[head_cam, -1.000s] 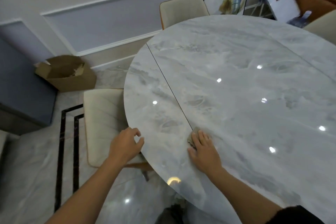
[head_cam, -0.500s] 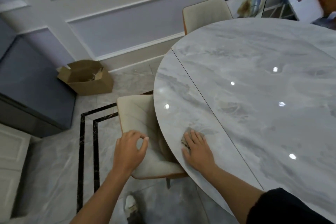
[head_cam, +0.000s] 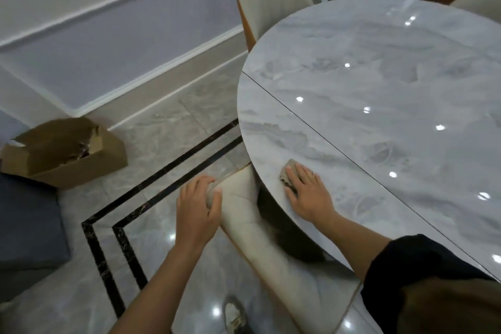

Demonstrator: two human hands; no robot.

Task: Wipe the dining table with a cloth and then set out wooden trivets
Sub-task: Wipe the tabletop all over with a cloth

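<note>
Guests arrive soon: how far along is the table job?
Mid-wipe. Right hand presses the cloth flat near the edge of the marble table; left hand grips the cream chair. Smear marks suggest wiped areas. No trivets visible yet; setting them remains.

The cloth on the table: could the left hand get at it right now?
Probably yes, in part. The left hand holds the chair top just beside the table edge, with nothing between it and the cloth. But the right hand lies flat over most of the cloth.
</note>
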